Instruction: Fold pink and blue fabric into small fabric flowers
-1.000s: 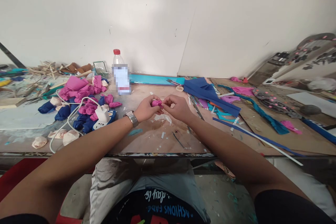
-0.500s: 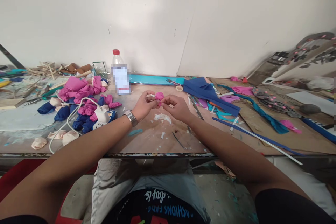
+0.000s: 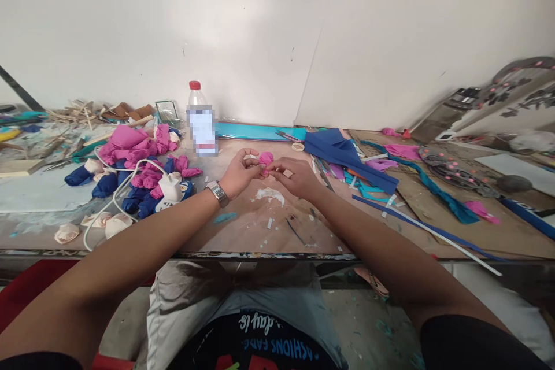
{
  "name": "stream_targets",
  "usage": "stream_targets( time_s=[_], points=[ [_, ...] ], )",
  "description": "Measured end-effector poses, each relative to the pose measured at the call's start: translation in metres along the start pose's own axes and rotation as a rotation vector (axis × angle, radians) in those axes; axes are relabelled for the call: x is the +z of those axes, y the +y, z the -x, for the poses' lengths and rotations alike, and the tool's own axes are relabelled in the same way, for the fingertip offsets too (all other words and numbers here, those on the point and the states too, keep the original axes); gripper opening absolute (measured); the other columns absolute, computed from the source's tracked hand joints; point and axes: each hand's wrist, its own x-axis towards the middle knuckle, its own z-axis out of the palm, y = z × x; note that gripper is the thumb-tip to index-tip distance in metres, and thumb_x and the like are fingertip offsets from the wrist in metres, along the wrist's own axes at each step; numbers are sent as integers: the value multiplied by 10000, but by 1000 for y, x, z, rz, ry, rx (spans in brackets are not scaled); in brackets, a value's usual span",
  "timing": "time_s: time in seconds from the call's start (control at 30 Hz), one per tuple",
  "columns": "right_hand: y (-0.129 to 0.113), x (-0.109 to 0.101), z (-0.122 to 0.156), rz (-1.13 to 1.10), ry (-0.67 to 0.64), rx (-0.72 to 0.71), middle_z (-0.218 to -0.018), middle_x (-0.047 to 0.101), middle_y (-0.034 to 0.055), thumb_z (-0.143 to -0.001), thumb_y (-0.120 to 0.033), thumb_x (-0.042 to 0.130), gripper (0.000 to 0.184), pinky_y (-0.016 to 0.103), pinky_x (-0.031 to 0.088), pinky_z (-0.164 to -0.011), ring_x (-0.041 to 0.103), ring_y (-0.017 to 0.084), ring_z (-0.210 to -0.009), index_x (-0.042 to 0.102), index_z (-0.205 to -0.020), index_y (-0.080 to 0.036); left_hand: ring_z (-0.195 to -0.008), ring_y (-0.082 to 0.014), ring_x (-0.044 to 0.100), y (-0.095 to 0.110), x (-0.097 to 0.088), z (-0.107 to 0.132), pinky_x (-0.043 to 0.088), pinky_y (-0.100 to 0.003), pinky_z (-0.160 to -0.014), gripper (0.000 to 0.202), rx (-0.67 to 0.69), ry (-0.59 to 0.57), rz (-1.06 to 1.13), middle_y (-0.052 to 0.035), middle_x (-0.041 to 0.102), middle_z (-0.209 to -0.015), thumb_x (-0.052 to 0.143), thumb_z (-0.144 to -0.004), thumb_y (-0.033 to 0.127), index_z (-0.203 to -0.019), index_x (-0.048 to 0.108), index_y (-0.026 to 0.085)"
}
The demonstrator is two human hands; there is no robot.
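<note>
Between my fingertips is a small pink crepe-paper flower (image 3: 266, 158), held above the middle of the worktable (image 3: 243, 231). My left hand (image 3: 239, 174), with a metal watch on the wrist, pinches its lower part from the left. From the right, my right hand (image 3: 296, 177) closes thumb and fingers on the same base. The fingers hide the flower's underside. A white dried smear (image 3: 269, 196) lies on the table just below my hands.
Pink and blue crepe flowers (image 3: 130, 144) heap at left, with a white charger (image 3: 170, 188) and cable among them. A red-capped bottle (image 3: 195, 92) stands behind a phone (image 3: 202, 130). Blue paper (image 3: 333, 144), scissors (image 3: 288, 136) and a white strip (image 3: 446, 240) lie to the right.
The fingers of my right hand have shifted slightly over the flower's base, and its pink top looks a little changed in shape. The whole view has moved slightly.
</note>
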Motion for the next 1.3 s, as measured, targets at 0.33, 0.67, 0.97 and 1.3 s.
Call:
stream_targets(
  time_s=[0.33, 0.67, 0.97, 1.3],
  points=[
    [1, 6, 2, -51, 47, 154, -886, 760, 15, -929, -375, 679, 143, 284, 515, -681, 703, 170, -698, 701, -953, -236, -724, -131, 705, -1, 1, 1, 550, -296, -756, 508, -17, 10, -15, 11, 736, -805, 801, -653, 111, -1058, 502, 180],
    [10, 12, 4, -314, 64, 283, -1097, 642, 42, -812, -414, 794, 730, 252, 506, -602, 643, 109, -642, 443, -1436, -272, -711, -161, 730, 3, -1, 1, 537, -284, -705, 500, -83, -13, -98, -34, 769, -781, 835, -654, 140, -1057, 541, 165],
    [9, 5, 2, -228, -22, 101, -1296, 627, 107, -901, -422, 733, 454, 311, 560, -714, 671, 152, -798, 576, -1294, -256, -596, -136, 682, 5, 3, 2, 447, -212, -575, 348, -168, 21, -122, -12, 711, -637, 713, -676, 75, -933, 501, 174],
    [6, -4, -2, 28, -63, -89, -1274, 629, 112, -980, -394, 635, 187, 390, 588, -859, 655, 238, -1060, 753, -973, -249, -615, -133, 691, -1, 1, 2, 480, -225, -617, 293, -143, -16, -134, 3, 697, -672, 742, -733, 139, -955, 553, 168]
  ],
)
